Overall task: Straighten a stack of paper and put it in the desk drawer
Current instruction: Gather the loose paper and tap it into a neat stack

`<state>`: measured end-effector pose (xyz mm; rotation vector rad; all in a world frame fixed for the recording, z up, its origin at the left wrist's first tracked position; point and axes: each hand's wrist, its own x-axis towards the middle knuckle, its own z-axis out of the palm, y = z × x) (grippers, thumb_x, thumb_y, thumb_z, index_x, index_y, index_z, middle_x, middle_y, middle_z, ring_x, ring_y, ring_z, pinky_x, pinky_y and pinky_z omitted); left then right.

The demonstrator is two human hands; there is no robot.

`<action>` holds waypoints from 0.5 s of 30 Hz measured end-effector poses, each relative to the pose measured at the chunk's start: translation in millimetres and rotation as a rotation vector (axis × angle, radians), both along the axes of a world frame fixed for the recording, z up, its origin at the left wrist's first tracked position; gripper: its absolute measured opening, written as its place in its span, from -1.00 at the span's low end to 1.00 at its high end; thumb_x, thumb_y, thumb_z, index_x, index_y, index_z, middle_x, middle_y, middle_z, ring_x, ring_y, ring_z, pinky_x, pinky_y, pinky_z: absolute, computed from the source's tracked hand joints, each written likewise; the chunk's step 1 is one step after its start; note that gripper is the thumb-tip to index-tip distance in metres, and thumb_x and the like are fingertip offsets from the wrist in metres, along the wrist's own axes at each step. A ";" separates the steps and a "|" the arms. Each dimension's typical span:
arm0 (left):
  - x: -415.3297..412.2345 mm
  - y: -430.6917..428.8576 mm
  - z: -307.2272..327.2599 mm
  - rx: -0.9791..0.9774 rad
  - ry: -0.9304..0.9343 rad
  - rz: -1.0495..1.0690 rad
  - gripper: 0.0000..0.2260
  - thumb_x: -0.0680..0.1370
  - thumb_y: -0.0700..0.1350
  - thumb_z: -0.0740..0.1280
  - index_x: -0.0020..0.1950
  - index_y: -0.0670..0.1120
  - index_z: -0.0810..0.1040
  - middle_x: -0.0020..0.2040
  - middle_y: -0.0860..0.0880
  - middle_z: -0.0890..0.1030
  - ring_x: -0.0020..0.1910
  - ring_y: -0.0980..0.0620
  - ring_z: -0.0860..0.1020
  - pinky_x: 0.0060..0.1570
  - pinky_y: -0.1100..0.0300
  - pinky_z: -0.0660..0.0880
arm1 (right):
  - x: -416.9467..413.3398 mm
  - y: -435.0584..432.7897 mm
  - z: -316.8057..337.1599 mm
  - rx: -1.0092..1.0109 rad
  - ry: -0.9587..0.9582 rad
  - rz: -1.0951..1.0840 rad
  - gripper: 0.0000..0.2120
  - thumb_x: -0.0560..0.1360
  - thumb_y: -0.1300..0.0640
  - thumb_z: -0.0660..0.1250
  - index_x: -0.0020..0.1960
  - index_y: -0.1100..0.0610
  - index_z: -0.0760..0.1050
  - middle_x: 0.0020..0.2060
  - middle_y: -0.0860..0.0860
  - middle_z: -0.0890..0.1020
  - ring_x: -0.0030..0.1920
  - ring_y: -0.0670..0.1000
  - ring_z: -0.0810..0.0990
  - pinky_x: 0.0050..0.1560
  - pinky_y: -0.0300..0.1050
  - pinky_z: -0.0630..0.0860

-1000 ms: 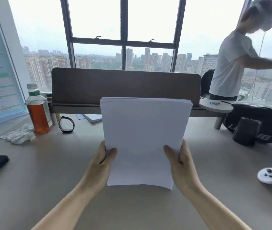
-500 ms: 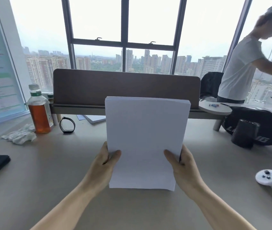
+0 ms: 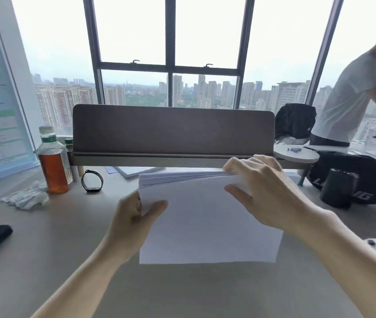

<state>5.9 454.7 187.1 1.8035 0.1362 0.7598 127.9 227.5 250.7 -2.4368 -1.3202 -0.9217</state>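
Tipped back from upright and turned broadside since a second ago, thick white stack of paper (image 3: 205,223) above beige table (image 3: 44,260), left hand (image 3: 134,222) pinching near-left edge, right hand (image 3: 262,191) clamped on fanned far corner: loose sheets likely sliding out.

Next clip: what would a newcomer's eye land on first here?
The white paper stack at centre, held over the desk between the left hand at its left edge and the right hand at its top right corner. Then the amber drink bottle at far left.
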 end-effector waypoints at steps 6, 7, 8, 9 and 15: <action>5.1 33.7 -37.2 -0.244 0.029 -0.046 -0.59 0.57 -0.40 0.35 -0.44 -0.12 0.62 -0.50 0.15 0.61 -0.45 0.23 0.58 -0.42 0.46 0.45 | 19.3 -24.7 -76.2 0.780 1.076 -0.084 -0.01 0.36 -0.07 0.56 0.62 0.07 0.13 0.34 -0.24 0.59 0.31 0.04 0.60 0.37 0.10 0.49; 6.3 36.5 -40.1 -0.243 0.038 -0.074 -0.59 0.57 -0.41 0.34 -0.43 -0.11 0.65 -0.47 0.13 0.65 -0.42 0.21 0.63 -0.39 0.49 0.47 | 19.4 -20.6 -89.5 0.843 1.154 -0.013 -0.21 0.44 0.07 0.53 0.56 0.10 0.24 0.15 -0.34 0.68 0.22 0.05 0.68 0.30 0.11 0.56; 6.6 35.2 -39.9 -0.228 0.044 -0.080 -0.65 0.57 -0.40 0.34 -0.36 -0.12 0.70 -0.38 0.10 0.71 -0.32 0.16 0.71 -0.33 0.50 0.50 | 19.7 -18.0 -103.8 0.859 1.127 -0.002 -0.42 0.50 0.18 0.48 0.46 0.05 0.37 0.03 -0.32 0.72 0.17 0.04 0.71 0.26 0.11 0.59; 9.4 39.2 -47.0 -0.223 0.048 -0.085 -0.76 0.57 -0.39 0.35 -0.16 -0.16 0.75 -0.22 0.04 0.79 -0.12 0.05 0.77 -0.21 0.47 0.55 | 19.5 -15.7 -118.5 0.866 1.097 -0.003 -0.57 0.53 0.23 0.44 0.36 -0.01 0.46 0.04 -0.25 0.74 0.15 0.00 0.71 0.25 0.08 0.59; 13.3 39.6 -60.9 -0.207 0.144 -0.020 -0.73 0.53 -0.21 0.47 -0.25 -0.10 0.41 -0.50 0.23 0.52 -0.42 0.14 0.53 -0.31 0.33 0.43 | 23.9 -20.5 -141.7 0.876 1.060 0.104 -0.79 0.60 0.31 0.32 0.16 0.07 0.58 0.04 -0.18 0.77 0.08 -0.20 0.71 0.15 -0.29 0.55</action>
